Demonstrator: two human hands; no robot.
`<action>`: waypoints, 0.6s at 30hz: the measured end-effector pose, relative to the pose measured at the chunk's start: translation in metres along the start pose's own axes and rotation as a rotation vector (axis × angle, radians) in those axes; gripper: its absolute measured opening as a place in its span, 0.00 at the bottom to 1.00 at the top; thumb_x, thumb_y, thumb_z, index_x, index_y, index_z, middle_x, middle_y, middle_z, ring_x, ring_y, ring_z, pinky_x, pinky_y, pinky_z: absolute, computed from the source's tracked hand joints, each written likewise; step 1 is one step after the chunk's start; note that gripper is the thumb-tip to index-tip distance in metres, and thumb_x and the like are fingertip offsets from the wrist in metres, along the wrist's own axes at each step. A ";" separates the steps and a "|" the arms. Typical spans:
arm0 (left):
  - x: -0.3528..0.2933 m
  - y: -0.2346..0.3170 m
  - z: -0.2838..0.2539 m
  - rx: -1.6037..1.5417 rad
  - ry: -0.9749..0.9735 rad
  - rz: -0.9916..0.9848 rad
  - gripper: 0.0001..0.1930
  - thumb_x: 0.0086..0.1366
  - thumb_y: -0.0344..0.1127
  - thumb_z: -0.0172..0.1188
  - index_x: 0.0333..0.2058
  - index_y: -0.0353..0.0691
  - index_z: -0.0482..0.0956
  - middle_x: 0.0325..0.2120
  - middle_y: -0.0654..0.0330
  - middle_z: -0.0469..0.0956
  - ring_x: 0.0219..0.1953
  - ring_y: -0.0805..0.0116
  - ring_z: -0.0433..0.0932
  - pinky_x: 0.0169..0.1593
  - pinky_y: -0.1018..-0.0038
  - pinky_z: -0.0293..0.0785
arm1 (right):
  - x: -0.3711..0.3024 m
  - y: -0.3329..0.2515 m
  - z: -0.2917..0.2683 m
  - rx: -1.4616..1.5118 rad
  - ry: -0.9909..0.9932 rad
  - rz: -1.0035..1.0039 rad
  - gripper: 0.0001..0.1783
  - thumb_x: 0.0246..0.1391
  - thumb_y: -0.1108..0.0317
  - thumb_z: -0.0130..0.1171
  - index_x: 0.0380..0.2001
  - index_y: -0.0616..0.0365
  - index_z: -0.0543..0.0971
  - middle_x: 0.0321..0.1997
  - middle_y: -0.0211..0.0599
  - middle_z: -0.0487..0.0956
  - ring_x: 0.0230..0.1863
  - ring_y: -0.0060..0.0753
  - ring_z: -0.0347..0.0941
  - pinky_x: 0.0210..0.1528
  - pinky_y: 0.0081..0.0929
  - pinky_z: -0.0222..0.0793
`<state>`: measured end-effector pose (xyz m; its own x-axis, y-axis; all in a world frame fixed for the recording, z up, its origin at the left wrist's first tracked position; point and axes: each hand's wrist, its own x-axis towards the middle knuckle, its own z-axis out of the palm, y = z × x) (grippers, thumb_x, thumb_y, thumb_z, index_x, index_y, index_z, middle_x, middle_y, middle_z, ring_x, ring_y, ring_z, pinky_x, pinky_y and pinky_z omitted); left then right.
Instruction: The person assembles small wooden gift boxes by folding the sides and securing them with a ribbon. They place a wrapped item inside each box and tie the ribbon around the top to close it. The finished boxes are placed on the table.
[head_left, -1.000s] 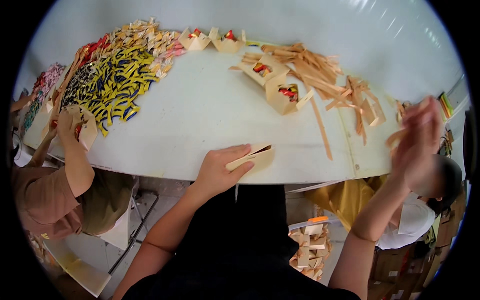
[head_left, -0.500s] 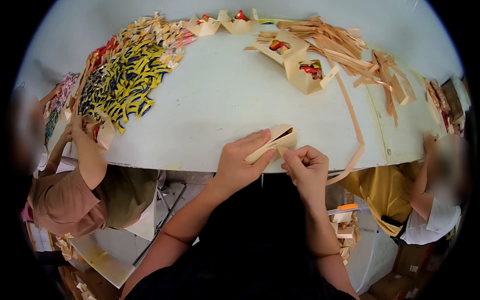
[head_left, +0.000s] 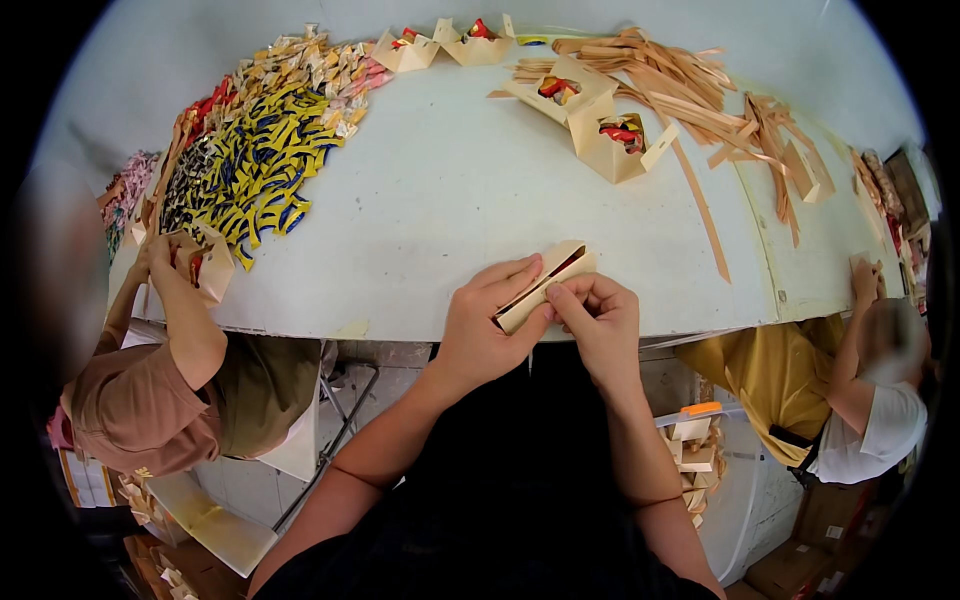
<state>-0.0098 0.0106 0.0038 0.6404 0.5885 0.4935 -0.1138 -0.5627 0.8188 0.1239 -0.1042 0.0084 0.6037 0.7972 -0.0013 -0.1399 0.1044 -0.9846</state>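
Observation:
Close to the front edge of the table I hold a small cream cardboard box (head_left: 571, 254) in both hands. My left hand (head_left: 482, 318) wraps round its left side, with the thumb at the near face. My right hand (head_left: 603, 320) pinches the box's right end between thumb and fingers. A narrow dark gap runs along the top, and a bit of red shows inside. Ahead on the right stand open cream boxes (head_left: 607, 158) with red and yellow wrapped sweets (head_left: 627, 136) in them.
Wrapped sweets (head_left: 270, 160) lie heaped at the far left. Tan ribbon strips (head_left: 670, 75) are piled at the far right; one long strip (head_left: 706, 220) stretches toward me. Two filled boxes (head_left: 475, 45) stand at the back. People work at left (head_left: 150, 400) and right (head_left: 868, 400). A bin (head_left: 735, 490) holds boxes below.
The box's top has been pressed closer together, and my right hand has moved up and left onto its end. The ribbon's end that hung over the table edge no longer shows there.

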 end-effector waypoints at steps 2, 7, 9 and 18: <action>0.002 -0.006 -0.011 -0.132 -0.077 -0.067 0.17 0.68 0.27 0.69 0.55 0.28 0.86 0.56 0.45 0.85 0.54 0.56 0.86 0.58 0.67 0.81 | 0.001 0.000 -0.003 -0.011 -0.035 -0.001 0.08 0.68 0.70 0.69 0.36 0.65 0.85 0.28 0.25 0.84 0.29 0.09 0.72 0.33 0.14 0.65; 0.016 -0.017 -0.025 -0.244 -0.193 -0.120 0.11 0.71 0.23 0.66 0.49 0.29 0.89 0.51 0.49 0.87 0.49 0.65 0.85 0.54 0.72 0.79 | 0.003 -0.002 -0.010 0.004 -0.121 0.034 0.08 0.69 0.70 0.69 0.36 0.64 0.84 0.29 0.23 0.83 0.29 0.08 0.71 0.34 0.13 0.64; 0.019 -0.011 -0.024 -0.209 -0.184 -0.116 0.09 0.71 0.24 0.66 0.46 0.31 0.90 0.47 0.51 0.88 0.47 0.67 0.86 0.52 0.72 0.80 | 0.002 -0.004 -0.010 0.016 -0.129 0.037 0.08 0.69 0.69 0.68 0.36 0.64 0.84 0.28 0.22 0.82 0.30 0.08 0.70 0.34 0.13 0.64; 0.013 0.005 -0.008 -0.193 0.008 -0.270 0.09 0.80 0.33 0.59 0.46 0.32 0.82 0.45 0.53 0.88 0.38 0.69 0.88 0.41 0.74 0.84 | -0.005 -0.032 0.011 -0.670 0.117 -0.087 0.24 0.56 0.51 0.79 0.26 0.57 0.77 0.18 0.29 0.77 0.19 0.23 0.70 0.25 0.26 0.66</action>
<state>-0.0083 0.0200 0.0162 0.6610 0.7066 0.2527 -0.0827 -0.2661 0.9604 0.1169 -0.1048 0.0422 0.6766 0.7294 0.1010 0.4064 -0.2555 -0.8773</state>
